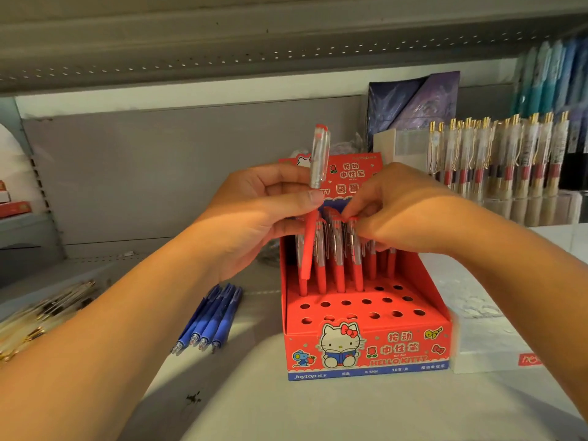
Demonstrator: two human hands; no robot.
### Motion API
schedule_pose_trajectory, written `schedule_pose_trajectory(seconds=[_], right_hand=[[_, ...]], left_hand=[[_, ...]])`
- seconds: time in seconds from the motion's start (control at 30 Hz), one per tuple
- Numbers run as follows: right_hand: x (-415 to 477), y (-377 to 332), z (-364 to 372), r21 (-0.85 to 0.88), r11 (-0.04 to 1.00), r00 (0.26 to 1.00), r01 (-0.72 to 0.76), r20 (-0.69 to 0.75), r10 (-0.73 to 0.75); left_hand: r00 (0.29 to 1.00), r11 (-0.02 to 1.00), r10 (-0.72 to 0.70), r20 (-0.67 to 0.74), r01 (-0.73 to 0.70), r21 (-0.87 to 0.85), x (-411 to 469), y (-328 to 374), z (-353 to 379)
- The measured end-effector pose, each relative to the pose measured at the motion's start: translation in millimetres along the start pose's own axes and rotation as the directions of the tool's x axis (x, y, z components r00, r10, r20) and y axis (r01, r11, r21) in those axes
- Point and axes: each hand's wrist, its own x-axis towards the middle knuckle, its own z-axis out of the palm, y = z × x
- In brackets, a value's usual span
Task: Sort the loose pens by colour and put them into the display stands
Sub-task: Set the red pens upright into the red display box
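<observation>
A red Hello Kitty display stand [366,345] sits on the shelf in the middle. Several red pens [339,262] stand in its back rows; the front rows of holes are empty. My left hand [254,218] grips a red pen [318,160] upright, its clear clip end up, just left of the stand's back. My right hand [397,211] pinches the top of a red pen [356,249] standing in the stand. Several blue pens [206,319] lie loose on the shelf left of the stand.
A clear stand of gold-clipped pens [496,160] stands at the back right. More loose pens [41,310] lie at the far left. A white box [490,345] sits right of the red stand. A shelf board hangs overhead.
</observation>
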Motion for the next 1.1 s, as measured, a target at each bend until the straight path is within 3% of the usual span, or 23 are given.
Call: schedule_pose_trajectory(seconds=[0.13,0.2,0.27,0.33,0.37,0.47,0.63,0.73,0.8,0.97,1.1], right_hand=[[2.9,5.0,-0.1,-0.041,0.999,0.999,0.021,-0.027,-0.022],[2.9,6.3,1.3,0.031,0.998,0.987,0.059,-0.151,-0.054],[0.6,3.6,1.8,0.336,0.929,0.96,0.157,-0.274,-0.063],[-4.6,-3.5,2.2,0.637,0.73,0.952,0.246,-0.302,-0.058],[-6.6,-5.8,3.1,0.687,0.672,0.946,0.276,-0.318,-0.063],[-8.4,-9.5,8.4,0.654,0.694,0.925,0.3,-0.378,-0.044],[-3.4,-5.0,5.1,0.679,0.694,0.935,0.239,-0.353,0.024],[0.6,2.5,-1.0,0.637,0.738,0.92,0.222,-0.388,0.058],[5.1,8.8,-3.0,0.548,0.814,0.904,0.195,-0.421,0.067],[11.5,15.0,-2.7,0.419,0.897,0.892,0.139,-0.447,0.071],[11.4,16.4,-0.5,0.395,0.913,0.899,0.103,-0.429,0.084]], left_hand=[[1.0,0.997,-0.011,-0.006,0.012,0.077,-0.6,-1.7,0.7],[1.0,0.994,-0.01,-0.011,0.011,0.105,-0.8,-1.7,1.9],[1.0,0.992,-0.003,-0.008,0.004,0.13,-1.9,-1.5,4.1],[1.0,0.984,0.008,-0.015,-0.005,0.178,-2.9,-1.9,6.3],[1.0,0.978,0.015,-0.024,-0.01,0.207,-3.3,-2.5,7.1],[0.999,0.962,0.028,-0.02,-0.022,0.271,-3.5,-3.9,9.1],[0.996,0.936,0.081,-0.041,-0.062,0.347,-3.2,-3.0,11.6],[0.974,0.902,0.134,-0.184,-0.043,0.429,3.6,-2.1,4.3],[0.942,0.847,0.133,-0.308,0.053,0.529,9.2,-3.5,0.4],[0.893,0.652,-0.193,-0.407,0.427,0.627,12.3,-19.3,-10.8],[0.85,0.653,-0.419,-0.32,0.527,0.544,6.5,-24.8,-11.9]])
